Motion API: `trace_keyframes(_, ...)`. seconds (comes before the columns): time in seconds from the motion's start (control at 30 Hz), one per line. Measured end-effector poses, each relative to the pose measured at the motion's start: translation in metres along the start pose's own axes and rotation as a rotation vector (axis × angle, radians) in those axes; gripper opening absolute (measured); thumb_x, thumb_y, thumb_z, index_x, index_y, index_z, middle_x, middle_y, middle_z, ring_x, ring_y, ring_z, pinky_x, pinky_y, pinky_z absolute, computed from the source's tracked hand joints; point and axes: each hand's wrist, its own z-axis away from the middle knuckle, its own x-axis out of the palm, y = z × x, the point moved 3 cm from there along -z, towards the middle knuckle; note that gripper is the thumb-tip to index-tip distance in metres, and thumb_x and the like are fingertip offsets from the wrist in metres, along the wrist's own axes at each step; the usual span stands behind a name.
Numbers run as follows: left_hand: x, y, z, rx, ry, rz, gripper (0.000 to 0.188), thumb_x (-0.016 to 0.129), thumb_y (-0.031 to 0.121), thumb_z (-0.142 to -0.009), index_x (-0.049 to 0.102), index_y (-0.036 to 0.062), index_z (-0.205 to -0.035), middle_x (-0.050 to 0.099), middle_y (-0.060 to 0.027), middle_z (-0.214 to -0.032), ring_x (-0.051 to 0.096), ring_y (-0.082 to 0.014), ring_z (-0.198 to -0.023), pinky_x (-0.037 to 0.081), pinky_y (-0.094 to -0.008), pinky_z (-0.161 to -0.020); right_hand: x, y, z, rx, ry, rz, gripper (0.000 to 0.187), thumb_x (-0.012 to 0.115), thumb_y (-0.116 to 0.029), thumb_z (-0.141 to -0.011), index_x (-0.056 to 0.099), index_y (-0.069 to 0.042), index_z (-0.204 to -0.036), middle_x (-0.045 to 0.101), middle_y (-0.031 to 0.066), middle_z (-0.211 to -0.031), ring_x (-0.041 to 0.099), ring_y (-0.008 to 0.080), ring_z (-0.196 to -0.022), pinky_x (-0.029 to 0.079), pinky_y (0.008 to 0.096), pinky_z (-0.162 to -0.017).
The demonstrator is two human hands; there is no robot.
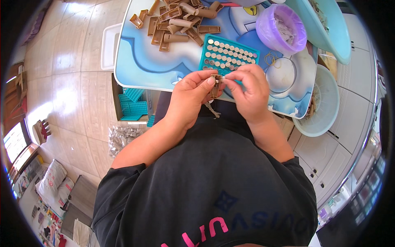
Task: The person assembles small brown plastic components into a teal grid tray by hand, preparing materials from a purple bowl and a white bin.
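Note:
My left hand (190, 92) is closed round a small brown plastic casing (214, 91), thumb on its side and the open hollow facing up. Something small and pale shows inside the casing near its upper end. My right hand (250, 92) pinches thumb and forefinger together right at the casing's edge; what lies between those fingertips is too small to make out. Just beyond both hands sits a teal tray (204, 51) with rows of round silver discs. A heap of similar brown casings (177, 22) lies at the table's far left.
A purple lined tub (263, 31) holding pale bits stands at the far right of the blue patterned table (140, 68), near yellow rubber bands (271, 58). Large pale-blue basins (343, 37) flank the right side. Below left are a box of teal trays (132, 108) and a clear bag (119, 138).

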Motion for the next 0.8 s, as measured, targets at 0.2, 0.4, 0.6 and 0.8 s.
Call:
trace_keyframes(0.2,-0.001,-0.002,-0.001,0.01,0.001,0.029,0.026,0.053,0.01,-0.092,0.052,-0.0028,-0.114,0.063,-0.0094,-0.097,0.062,-0.0149,-0.084,0.05,-0.0275,-0.078,0.009,-0.002,0.002,-0.057,-0.056,0.011,0.015,0.072,-0.006,-0.065,0.059,-0.006,-0.074,0.054,0.0055,-0.074,0.053,0.0235,-0.066,0.041,0.0329,-0.057)
trace_keyframes(0.4,-0.001,-0.002,-0.001,0.011,0.012,0.016,0.025,0.052,0.01,-0.092,0.052,-0.0031,-0.114,0.063,-0.0095,-0.097,0.062,-0.0153,-0.085,0.051,-0.0277,-0.078,0.01,-0.004,0.005,-0.045,-0.085,-0.024,0.014,0.071,-0.004,-0.067,0.062,-0.006,-0.077,0.055,0.0056,-0.074,0.054,0.024,-0.067,0.043,0.0334,-0.059)
trace_keyframes(0.6,0.0,0.0,-0.001,-0.005,0.017,-0.033,0.025,0.049,0.011,-0.094,0.052,-0.0027,-0.114,0.062,-0.0125,-0.103,0.063,-0.0194,-0.092,0.052,-0.0312,-0.082,-0.012,0.025,0.006,0.072,0.042,0.105,0.014,0.071,-0.003,-0.069,0.067,-0.004,-0.082,0.055,0.006,-0.074,0.054,0.0222,-0.068,0.043,0.0323,-0.059)
trace_keyframes(0.8,0.0,0.0,-0.001,-0.003,0.017,-0.04,0.026,0.05,0.011,-0.093,0.052,-0.0029,-0.115,0.062,-0.0128,-0.103,0.063,-0.0194,-0.093,0.052,-0.0311,-0.083,-0.01,0.028,0.007,0.039,0.017,0.21,0.016,0.072,-0.003,-0.066,0.068,-0.005,-0.081,0.055,0.0044,-0.075,0.054,0.0209,-0.068,0.043,0.0315,-0.058)
